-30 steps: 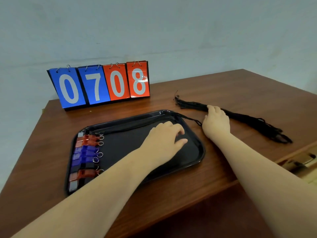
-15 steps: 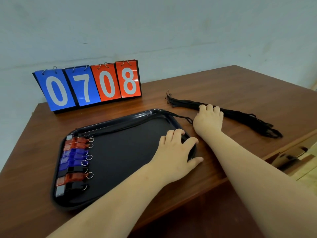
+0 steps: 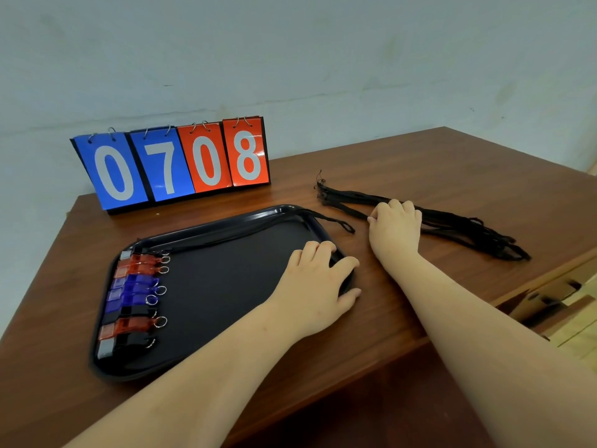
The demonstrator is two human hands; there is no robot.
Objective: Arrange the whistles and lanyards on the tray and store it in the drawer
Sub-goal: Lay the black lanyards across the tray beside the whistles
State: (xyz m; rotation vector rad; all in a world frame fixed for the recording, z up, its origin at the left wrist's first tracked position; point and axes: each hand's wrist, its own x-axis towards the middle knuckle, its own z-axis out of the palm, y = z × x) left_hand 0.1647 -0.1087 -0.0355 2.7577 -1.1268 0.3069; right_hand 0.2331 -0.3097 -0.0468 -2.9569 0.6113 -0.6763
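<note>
Our left hand (image 3: 318, 282) rests, fingers spread, on the right rim of the tray (image 3: 226, 286), whistles (image 3: 135, 295) lined along its left end, while our right hand (image 3: 395, 227) curls its fingers together over the lanyards (image 3: 458, 226) bundled on the tabletop (image 3: 436, 163).

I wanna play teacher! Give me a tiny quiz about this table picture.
1. True or false: the whistles lie at the tray's left end.
2. The right hand touches the: A tray, B lanyards, C whistles.
3. Fill in: the scoreboard reads ____.
Key: 1 true; 2 B; 3 0708.
</note>
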